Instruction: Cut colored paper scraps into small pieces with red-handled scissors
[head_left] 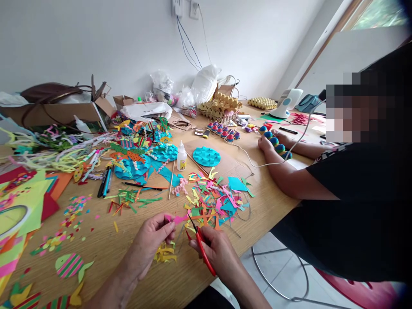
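Note:
Between the thumb and fingers of my left hand (pixel 157 236) is a small piece of pink paper (pixel 178 219). My right hand (pixel 215 246) grips red-handled scissors (pixel 202 249), their dark blades parted close to the pink paper's right end. Whether the blades touch the paper I cannot tell. Yellow paper scraps (pixel 166 253) lie on the wooden table below my hands. Just beyond them spreads a heap of coloured paper scraps (pixel 222 201). A striped paper fish (pixel 70 265) rests to the left.
A white glue bottle (pixel 182 158) stands beside a blue scalloped disc (pixel 206 156). Pens (pixel 104 182) and coloured paper sheets (pixel 35 201) lie leftward. At right, a co-worker's hands (pixel 266 143) hold a painted egg-carton strip (pixel 276 143); a white cable (pixel 247 161) crosses the table.

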Tool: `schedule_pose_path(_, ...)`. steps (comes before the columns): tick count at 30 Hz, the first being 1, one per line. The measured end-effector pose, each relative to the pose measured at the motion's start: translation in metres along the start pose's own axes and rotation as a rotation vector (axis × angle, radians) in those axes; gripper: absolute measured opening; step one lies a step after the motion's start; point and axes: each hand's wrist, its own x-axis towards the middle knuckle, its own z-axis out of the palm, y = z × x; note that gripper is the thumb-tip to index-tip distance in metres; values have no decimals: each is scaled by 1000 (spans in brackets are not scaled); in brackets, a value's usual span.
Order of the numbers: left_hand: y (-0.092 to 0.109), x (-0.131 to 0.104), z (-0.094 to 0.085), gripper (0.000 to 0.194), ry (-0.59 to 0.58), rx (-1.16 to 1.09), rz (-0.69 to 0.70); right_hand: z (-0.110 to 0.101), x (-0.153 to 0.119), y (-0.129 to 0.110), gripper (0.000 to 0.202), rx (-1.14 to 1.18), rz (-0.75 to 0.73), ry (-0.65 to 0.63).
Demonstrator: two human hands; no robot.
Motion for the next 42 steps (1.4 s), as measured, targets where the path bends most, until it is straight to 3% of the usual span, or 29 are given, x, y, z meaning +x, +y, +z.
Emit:
schedule_pose_path(7, 0, 4, -1, 12, 8, -56, 4, -5, -8, -9, 24, -129, -46, -35)
schedule_pose_path(16, 8, -2, 7, 16, 10, -116, -25, -1, -5, -12, 28, -72, -23, -59)
schedule_pose_path(28, 4, -6, 7, 17, 3, -101, -50, 3, -2, -9, 38, -15, -46, -43)
schedule_pose_path(35, 0, -13, -2, 17, 53, -113, -48, 11, 1, -6, 39, 29, -97, -79)
schedule_pose_path(42, -3, -23, -17, 13, 71, -145, 12, 10, -6, -17, 25, -112, -119, -159)
